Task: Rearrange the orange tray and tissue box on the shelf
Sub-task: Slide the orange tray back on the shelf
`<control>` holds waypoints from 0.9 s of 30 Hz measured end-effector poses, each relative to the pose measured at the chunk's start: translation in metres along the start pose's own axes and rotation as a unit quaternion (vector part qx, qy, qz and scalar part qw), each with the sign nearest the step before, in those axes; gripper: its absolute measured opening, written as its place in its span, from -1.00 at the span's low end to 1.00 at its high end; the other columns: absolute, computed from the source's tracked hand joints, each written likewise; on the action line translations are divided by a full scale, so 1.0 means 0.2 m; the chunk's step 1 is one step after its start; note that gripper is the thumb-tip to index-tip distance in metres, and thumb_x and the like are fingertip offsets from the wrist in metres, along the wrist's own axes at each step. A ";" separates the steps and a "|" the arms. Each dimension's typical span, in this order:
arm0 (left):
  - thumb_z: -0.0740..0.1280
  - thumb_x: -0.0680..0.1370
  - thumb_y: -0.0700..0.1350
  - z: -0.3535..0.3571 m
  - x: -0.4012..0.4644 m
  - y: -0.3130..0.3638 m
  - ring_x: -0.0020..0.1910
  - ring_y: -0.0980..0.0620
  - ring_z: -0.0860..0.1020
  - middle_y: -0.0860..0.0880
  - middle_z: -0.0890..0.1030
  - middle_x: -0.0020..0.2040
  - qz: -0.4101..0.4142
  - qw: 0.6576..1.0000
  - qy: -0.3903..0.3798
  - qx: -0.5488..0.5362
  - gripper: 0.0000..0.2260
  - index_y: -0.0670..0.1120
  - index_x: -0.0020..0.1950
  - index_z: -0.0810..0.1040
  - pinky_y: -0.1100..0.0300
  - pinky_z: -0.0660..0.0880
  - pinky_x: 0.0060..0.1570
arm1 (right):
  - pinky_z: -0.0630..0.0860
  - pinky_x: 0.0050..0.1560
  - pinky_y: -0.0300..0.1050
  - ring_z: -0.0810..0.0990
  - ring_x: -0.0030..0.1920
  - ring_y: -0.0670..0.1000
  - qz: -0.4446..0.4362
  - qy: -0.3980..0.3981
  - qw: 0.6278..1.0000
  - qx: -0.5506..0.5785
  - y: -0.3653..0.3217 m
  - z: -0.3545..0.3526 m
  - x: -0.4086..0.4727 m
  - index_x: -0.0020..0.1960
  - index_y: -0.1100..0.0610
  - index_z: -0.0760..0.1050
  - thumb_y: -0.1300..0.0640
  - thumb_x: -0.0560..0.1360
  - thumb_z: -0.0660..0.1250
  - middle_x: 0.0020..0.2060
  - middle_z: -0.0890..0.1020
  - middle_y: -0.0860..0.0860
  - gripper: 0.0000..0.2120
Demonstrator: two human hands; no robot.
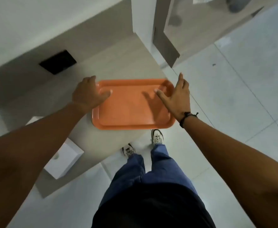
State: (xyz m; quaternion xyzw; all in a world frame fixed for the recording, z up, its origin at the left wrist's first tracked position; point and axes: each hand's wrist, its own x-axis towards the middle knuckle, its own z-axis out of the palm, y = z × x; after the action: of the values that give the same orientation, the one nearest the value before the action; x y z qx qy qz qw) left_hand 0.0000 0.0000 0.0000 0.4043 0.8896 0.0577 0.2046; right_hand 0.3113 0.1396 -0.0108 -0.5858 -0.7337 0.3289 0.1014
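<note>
The orange tray (131, 109) lies flat on the beige top of the shelf (118, 60), and its right end sticks out past the shelf's edge over the floor. My left hand (87, 94) grips the tray's far-left rim, thumb inside the tray and fingers curled over the edge. My right hand (177, 97) hovers at the tray's right rim with fingers spread; only the thumb tip reaches over the tray. A white tissue box (66, 160) sits on a lower shelf level at the left, partly hidden by my left forearm.
A black square panel (58, 62) is set in the wall behind the shelf. A beige upright partition (166, 46) rises at the far right. Glossy floor tiles (241, 96) spread to the right. My feet (157, 137) stand against the shelf's edge.
</note>
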 end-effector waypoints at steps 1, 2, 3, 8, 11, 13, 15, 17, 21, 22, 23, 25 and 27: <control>0.48 0.47 0.37 0.04 -0.01 -0.02 0.45 -0.35 0.52 -0.29 0.52 0.47 -0.029 0.999 -0.026 0.008 -0.14 -0.15 0.57 0.41 -0.20 0.50 0.42 | 0.38 0.57 0.20 0.36 0.59 0.30 0.030 -0.001 1.000 0.007 0.05 0.04 -0.02 0.74 0.20 0.01 -0.48 0.44 0.43 0.60 0.31 0.26 0.19; 0.49 0.46 0.36 0.07 -0.02 -0.03 0.41 -0.37 0.55 -0.30 0.54 0.43 -0.055 0.997 -0.043 0.018 -0.16 -0.16 0.53 0.43 -0.21 0.52 0.38 | 0.42 0.52 0.22 0.41 0.55 0.32 0.062 -0.002 0.998 0.008 0.08 0.07 -0.03 0.71 0.21 0.08 -0.46 0.44 0.45 0.56 0.36 0.27 0.16; 0.51 0.46 0.34 0.09 -0.04 -0.06 0.37 -0.37 0.58 -0.29 0.58 0.38 -0.076 0.995 -0.055 0.019 -0.20 -0.17 0.49 0.46 -0.19 0.54 0.33 | 0.46 0.47 0.22 0.46 0.49 0.32 0.093 -0.003 0.996 0.009 0.11 0.10 -0.05 0.68 0.22 0.15 -0.44 0.43 0.47 0.52 0.40 0.27 0.11; 0.53 0.56 0.03 0.18 -0.08 -0.14 0.24 -0.34 0.67 -0.26 0.72 0.22 -0.123 0.986 -0.072 -0.080 -0.62 -0.18 0.26 0.68 -0.13 0.60 0.23 | 0.57 0.14 -0.01 0.65 0.25 0.21 0.161 0.001 0.986 0.045 0.18 0.20 -0.04 0.41 0.15 0.49 -0.22 0.53 0.48 0.27 0.65 0.13 -0.37; 0.45 0.57 -0.18 0.21 -0.07 -0.16 0.18 -0.33 0.69 -0.26 0.75 0.16 -0.145 0.982 -0.033 -0.115 -0.79 -0.18 0.19 0.72 -0.08 0.60 0.21 | 0.53 0.13 -0.05 0.69 0.21 0.20 0.199 0.029 0.978 0.061 0.22 0.22 0.01 0.37 0.17 0.57 0.07 0.64 0.37 0.23 0.71 0.14 -0.67; 0.43 0.57 -0.22 0.24 -0.07 -0.18 0.08 -0.29 0.70 -0.25 0.76 0.08 -0.159 0.978 -0.014 -0.134 -0.84 -0.18 0.12 0.74 -0.04 0.60 0.15 | 0.57 0.10 -0.06 0.70 0.12 0.17 0.210 0.038 0.975 0.060 0.23 0.20 0.04 0.26 0.18 0.64 0.19 0.65 0.30 0.11 0.74 0.12 -0.76; 0.46 0.55 -0.21 0.25 -0.07 -0.19 -0.08 -0.20 0.65 -0.22 0.73 -0.05 -0.177 0.973 -0.002 -0.149 -0.91 -0.15 0.01 0.74 -0.03 0.63 0.10 | 0.61 0.09 -0.04 0.66 0.01 0.11 0.211 0.034 0.975 0.058 0.22 0.19 0.07 0.20 0.18 0.67 0.22 0.64 0.30 -0.01 0.70 0.05 -0.78; 0.49 0.54 -0.17 0.25 -0.07 -0.22 -0.16 -0.13 0.59 -0.16 0.66 -0.17 -0.197 0.965 0.010 -0.170 -0.93 -0.17 -0.09 0.72 -0.01 0.62 0.01 | 0.56 0.03 -0.08 0.63 -0.02 0.09 0.201 0.023 0.978 0.050 0.20 0.19 0.11 0.18 0.17 0.69 0.22 0.63 0.31 -0.05 0.67 0.02 -0.78; 0.55 0.53 -0.09 0.25 -0.11 -0.31 -0.20 -0.10 0.60 -0.08 0.64 -0.22 -0.255 0.940 0.039 -0.225 -0.79 -0.12 -0.25 0.65 0.10 0.54 -0.08 | 0.58 0.06 -0.08 0.65 0.01 0.11 0.163 -0.005 0.986 0.030 0.08 0.21 0.23 0.18 0.16 0.71 0.26 0.59 0.31 0.03 0.74 0.09 -0.75; 0.55 0.53 -0.08 0.25 -0.12 -0.34 -0.18 -0.10 0.62 -0.06 0.65 -0.21 -0.266 0.933 0.046 -0.239 -0.80 -0.08 -0.25 0.65 0.12 0.56 -0.05 | 0.62 0.11 -0.04 0.67 0.05 0.13 0.151 -0.014 0.988 0.026 0.03 0.22 0.26 0.20 0.17 0.71 0.27 0.58 0.31 0.08 0.75 0.13 -0.73; 0.55 0.53 -0.07 0.25 -0.13 -0.36 -0.16 -0.09 0.64 -0.05 0.67 -0.18 -0.276 0.926 0.051 -0.251 -0.85 -0.08 -0.19 0.69 0.11 0.59 -0.01 | 0.64 0.18 -0.01 0.69 0.10 0.17 0.139 -0.021 0.990 0.023 -0.01 0.24 0.30 0.21 0.17 0.71 0.28 0.58 0.32 0.12 0.76 0.15 -0.72; 0.55 0.54 -0.06 0.25 -0.15 -0.44 -0.13 -0.08 0.68 -0.03 0.70 -0.14 -0.293 0.915 0.066 -0.269 -0.88 -0.11 -0.06 0.76 0.10 0.63 0.04 | 0.62 0.19 -0.06 0.71 0.17 0.21 0.115 -0.041 0.992 0.018 -0.11 0.29 0.37 0.23 0.18 0.70 0.28 0.57 0.32 0.15 0.76 0.16 -0.71; 0.55 0.54 -0.06 0.24 -0.17 -0.50 -0.15 -0.07 0.68 -0.04 0.71 -0.15 -0.310 0.905 0.084 -0.279 -0.89 -0.08 -0.10 0.73 0.10 0.64 0.03 | 0.54 0.12 -0.15 0.70 0.17 0.20 0.091 -0.059 0.994 0.009 -0.22 0.35 0.45 0.22 0.17 0.70 0.28 0.57 0.32 0.14 0.76 0.15 -0.71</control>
State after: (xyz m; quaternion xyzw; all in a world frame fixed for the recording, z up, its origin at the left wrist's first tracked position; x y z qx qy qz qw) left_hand -0.0298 -0.0960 -0.0593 0.0286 0.9312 0.2712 0.2418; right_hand 0.2133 0.1925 -0.0585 -0.6288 -0.6791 0.3773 0.0334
